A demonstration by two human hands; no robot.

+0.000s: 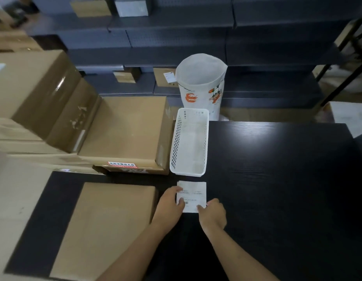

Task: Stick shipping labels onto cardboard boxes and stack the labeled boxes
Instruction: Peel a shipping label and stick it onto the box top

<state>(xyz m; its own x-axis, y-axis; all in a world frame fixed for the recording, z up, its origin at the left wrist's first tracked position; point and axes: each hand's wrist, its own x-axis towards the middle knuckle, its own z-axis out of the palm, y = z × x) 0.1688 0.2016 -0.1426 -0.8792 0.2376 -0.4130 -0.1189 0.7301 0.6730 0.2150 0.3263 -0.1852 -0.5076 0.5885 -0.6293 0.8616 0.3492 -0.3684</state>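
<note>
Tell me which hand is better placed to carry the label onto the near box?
Probably the left hand: it pinches the label on the side next to the near box. The right hand is farther.

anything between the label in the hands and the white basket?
No. In the head view only a bare strip of black table separates the label from the white basket.

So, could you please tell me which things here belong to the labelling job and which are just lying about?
Job:
- label, pinched by left hand and right hand
- box on the table
- stacked boxes
- basket, with labels in it

Lying about:
- white bag
- shelves
</note>
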